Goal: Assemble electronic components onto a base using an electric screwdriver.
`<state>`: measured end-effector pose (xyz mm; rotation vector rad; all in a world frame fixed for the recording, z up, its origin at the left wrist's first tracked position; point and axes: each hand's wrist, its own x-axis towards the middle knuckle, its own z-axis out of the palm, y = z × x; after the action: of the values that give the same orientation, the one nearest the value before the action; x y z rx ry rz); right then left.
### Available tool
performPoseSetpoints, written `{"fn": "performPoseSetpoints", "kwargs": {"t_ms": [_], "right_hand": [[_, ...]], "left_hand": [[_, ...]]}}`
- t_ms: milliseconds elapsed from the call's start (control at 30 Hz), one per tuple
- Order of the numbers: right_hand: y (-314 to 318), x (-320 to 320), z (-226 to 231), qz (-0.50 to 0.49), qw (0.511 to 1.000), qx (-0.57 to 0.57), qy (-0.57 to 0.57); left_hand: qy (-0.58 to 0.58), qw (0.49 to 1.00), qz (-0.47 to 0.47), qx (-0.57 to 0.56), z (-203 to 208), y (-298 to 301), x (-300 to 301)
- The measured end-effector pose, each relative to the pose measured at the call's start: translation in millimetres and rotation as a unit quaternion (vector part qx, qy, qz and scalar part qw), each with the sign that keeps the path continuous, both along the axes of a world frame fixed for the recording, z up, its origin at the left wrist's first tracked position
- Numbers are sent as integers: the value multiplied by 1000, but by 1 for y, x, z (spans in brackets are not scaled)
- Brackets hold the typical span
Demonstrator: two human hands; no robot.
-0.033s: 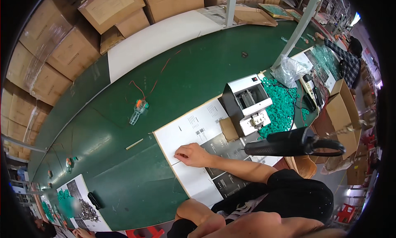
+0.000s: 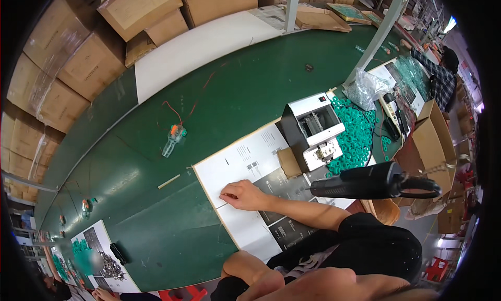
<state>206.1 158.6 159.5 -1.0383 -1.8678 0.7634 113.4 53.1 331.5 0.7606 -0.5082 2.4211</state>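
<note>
My right hand rests on a white printed sheet on the green table. Its fingers are curled in toward the thumb, and nothing shows between them. My left arm is folded at the lower edge, its bent elbow on the table side of my body; the fingers of that hand cannot be made out. Above my right forearm hangs a black screwdriver-like power tool, its thin tip pointing left. Beyond it stands a white and black bench machine with a piece of brown cardboard against it.
Green rings lie heaped beside the machine. A clear part with red wires lies on the green table. A metal post rises at the right. Cartons are stacked at the left. Other people work at both ends.
The hanging black tool has swung slightly to the right. My right hand and folded left arm stay in place.
</note>
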Motion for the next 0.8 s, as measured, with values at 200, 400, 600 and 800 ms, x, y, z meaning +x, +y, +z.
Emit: {"fn": "performPoseSetpoints", "kwargs": {"t_ms": [200,400,600,800], "right_hand": [[25,5,-7,21,999,-42,-5],[-3,35,3,5,999,-25,-25],[-29,72,2,14,1000,-11,-14],[-21,70,-26,25,1000,3,9]], "left_hand": [[-57,993,5,-106,12,-10,68],[-24,990,-63,-126,40,-15,97],[4,972,-184,-148,55,-27,152],[48,940,-260,-217,35,-28,153]]}}
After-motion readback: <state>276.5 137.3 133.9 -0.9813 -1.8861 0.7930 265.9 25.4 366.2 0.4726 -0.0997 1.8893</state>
